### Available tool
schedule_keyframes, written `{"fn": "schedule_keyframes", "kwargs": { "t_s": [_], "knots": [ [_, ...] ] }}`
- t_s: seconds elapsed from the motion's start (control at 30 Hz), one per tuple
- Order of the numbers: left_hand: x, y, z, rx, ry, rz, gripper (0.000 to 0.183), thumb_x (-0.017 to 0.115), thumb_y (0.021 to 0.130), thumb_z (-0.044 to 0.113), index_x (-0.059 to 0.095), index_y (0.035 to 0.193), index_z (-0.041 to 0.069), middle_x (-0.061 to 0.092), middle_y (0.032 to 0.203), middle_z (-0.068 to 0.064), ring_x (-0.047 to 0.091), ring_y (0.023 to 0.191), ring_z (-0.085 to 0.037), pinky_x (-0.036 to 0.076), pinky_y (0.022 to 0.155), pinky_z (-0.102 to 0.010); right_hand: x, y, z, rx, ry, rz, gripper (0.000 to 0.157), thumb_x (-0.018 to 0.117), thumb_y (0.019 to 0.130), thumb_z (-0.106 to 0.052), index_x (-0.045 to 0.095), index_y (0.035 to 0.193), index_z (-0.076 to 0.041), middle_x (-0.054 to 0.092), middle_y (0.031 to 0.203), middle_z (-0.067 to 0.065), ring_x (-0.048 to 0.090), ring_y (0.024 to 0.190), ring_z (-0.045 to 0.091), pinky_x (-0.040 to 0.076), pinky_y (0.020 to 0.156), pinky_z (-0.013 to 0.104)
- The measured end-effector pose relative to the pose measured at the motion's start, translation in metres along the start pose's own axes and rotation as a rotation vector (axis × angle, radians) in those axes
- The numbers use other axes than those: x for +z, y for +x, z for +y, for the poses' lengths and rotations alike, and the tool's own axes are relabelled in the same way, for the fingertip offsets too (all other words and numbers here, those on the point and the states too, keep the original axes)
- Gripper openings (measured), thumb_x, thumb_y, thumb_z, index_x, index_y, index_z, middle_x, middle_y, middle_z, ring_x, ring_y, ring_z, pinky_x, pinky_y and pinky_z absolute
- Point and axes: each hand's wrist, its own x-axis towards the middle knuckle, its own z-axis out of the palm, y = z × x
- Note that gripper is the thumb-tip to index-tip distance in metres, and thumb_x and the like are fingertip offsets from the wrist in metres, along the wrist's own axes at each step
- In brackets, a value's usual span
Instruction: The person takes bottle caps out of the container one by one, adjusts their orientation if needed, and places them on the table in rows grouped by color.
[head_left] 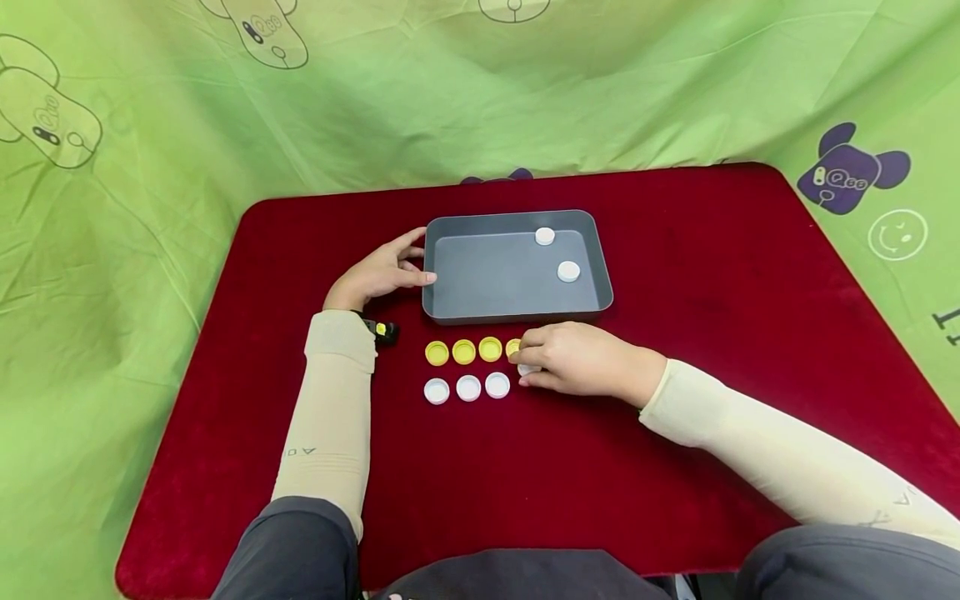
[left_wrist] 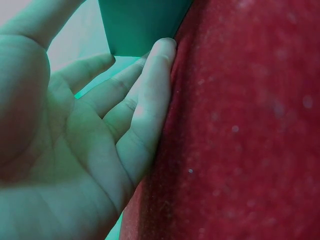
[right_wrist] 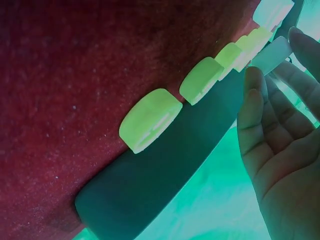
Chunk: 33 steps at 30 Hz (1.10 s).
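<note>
My right hand (head_left: 573, 358) pinches a white bottle cap (right_wrist: 272, 55) between thumb and fingertips, at the right end of a row of three white caps (head_left: 468, 388). Just behind them runs a row of several yellow caps (head_left: 463, 352), hollow side up; the fingers partly cover the rightmost. At the left end of a grey rectangular tray (head_left: 517, 317), my left hand (head_left: 382, 271) holds the side wall, thumb over the rim and fingers outside. In the left wrist view its fingertips touch the tray's lower edge. Two white caps (head_left: 568, 272) lie inside the tray, towards its right side.
A dark red cloth (head_left: 712, 275) covers the table. Green printed curtains (head_left: 525, 100) hang behind and beside it. A black wrist strap with a small device (head_left: 385, 332) sits on the left wrist.
</note>
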Motion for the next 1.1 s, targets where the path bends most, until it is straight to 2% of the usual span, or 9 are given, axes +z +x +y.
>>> {"fn": "schedule_keyframes", "kwargs": {
  "t_s": [0.5, 0.83, 1.1],
  "knots": [
    [0.000, -0.001, 0.002, 0.003, 0.005, 0.005, 0.093, 0.081, 0.081, 0.032, 0.024, 0.155, 0.032, 0.044, 0.142, -0.007, 0.059, 0.103, -0.025, 0.046, 0.092, -0.038, 0.005, -0.001, -0.007, 0.037, 0.002, -0.026, 0.031, 0.071, 0.090, -0.030, 0.072, 0.112, -0.008, 0.066, 0.096, -0.001, 0.063, 0.086, 0.014, 0.052, 0.080, 0.033],
    [-0.001, -0.001, 0.001, 0.000, 0.009, 0.004, 0.093, 0.081, 0.081, 0.032, 0.024, 0.155, 0.033, 0.045, 0.142, -0.007, 0.059, 0.104, -0.025, 0.046, 0.091, -0.038, 0.006, 0.000, -0.010, 0.044, -0.039, -0.026, 0.030, 0.071, 0.089, -0.032, 0.072, 0.109, -0.009, 0.068, 0.098, 0.001, 0.064, 0.086, 0.017, 0.052, 0.078, 0.035],
    [0.000, 0.000, 0.000, -0.002, 0.005, -0.003, 0.094, 0.081, 0.081, 0.034, 0.024, 0.155, 0.034, 0.044, 0.142, -0.006, 0.060, 0.104, -0.024, 0.046, 0.092, -0.038, 0.010, 0.000, -0.011, 0.062, -0.045, -0.063, 0.033, 0.070, 0.090, -0.034, 0.071, 0.112, -0.010, 0.070, 0.102, 0.002, 0.065, 0.093, 0.019, 0.052, 0.081, 0.036]
  ]
}}
